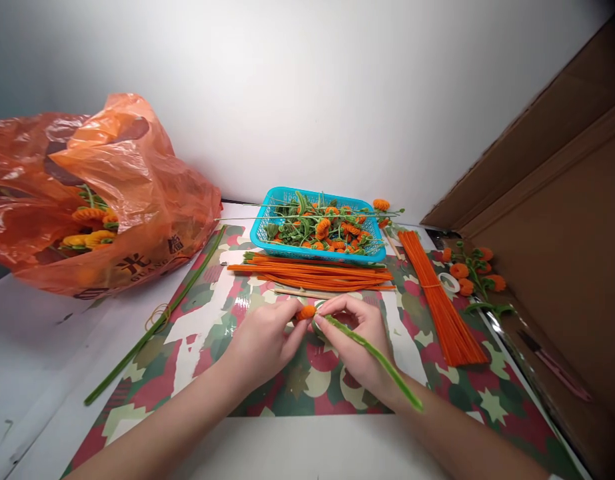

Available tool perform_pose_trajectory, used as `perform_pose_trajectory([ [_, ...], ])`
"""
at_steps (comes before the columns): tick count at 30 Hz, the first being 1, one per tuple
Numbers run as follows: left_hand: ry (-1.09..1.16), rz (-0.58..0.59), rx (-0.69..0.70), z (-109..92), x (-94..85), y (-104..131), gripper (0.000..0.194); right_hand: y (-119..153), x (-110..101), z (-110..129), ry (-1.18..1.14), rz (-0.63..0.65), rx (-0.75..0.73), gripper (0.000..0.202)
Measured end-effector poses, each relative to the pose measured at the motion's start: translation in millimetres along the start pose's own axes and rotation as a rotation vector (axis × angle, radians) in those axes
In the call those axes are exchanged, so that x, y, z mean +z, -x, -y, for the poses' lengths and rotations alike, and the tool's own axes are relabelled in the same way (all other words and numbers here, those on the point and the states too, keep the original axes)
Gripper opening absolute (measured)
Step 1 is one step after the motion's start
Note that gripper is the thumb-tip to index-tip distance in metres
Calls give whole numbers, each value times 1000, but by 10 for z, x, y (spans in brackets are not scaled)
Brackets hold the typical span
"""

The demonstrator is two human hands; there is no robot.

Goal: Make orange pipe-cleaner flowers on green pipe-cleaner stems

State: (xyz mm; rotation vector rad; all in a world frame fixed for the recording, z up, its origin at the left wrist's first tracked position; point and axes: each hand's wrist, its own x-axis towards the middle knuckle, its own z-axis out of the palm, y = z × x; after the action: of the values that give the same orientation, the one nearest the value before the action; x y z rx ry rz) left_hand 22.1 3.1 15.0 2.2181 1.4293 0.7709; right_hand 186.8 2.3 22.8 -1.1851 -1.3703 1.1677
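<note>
Fingers of left hand (pixel 267 337) pinched orange coil (pixel 308 312); right hand (pixel 366 340) pinched green strip (pixel 380 358) near one end. Light, close grip probably suited soft coil.

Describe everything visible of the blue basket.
The basket is turquoise-blue and looks plastic: rectangular, round-cornered, with openwork walls and a smooth rim. It stands upright beyond the loose orange stems, holding orange flower heads and green leafy pieces. Long thin stems lie across it, jutting past its left side. Neither the left hand nor right hand touches it.
</note>
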Motion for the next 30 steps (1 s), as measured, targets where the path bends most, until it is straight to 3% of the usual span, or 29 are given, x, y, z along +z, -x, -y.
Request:
perform_pose_trajectory([
  [3, -23, -13, 51, 22, 24, 8, 15, 11, 11, 1, -32, -8, 86, 4],
  [7, 149, 26, 40, 17, 6, -15, 13, -32, -21, 5, -17, 22, 96, 5],
  [12, 388, 129, -94, -27, -51, -49, 19, -86, -64, -10, 77, 93, -42, 4],
  [18, 482, 207, -171, 15, -37, -42, 25, -94, -68, -38, 228, 140, -162, 9],
  [23, 446, 211, -159, 15, -46, -50, 26, -83, -79, 11, 122, 164, 16, 6],
  [30, 364, 107, -105, -30, -59, -44, 16, -100, -87, 133, -64, 124, 223, 16],
])
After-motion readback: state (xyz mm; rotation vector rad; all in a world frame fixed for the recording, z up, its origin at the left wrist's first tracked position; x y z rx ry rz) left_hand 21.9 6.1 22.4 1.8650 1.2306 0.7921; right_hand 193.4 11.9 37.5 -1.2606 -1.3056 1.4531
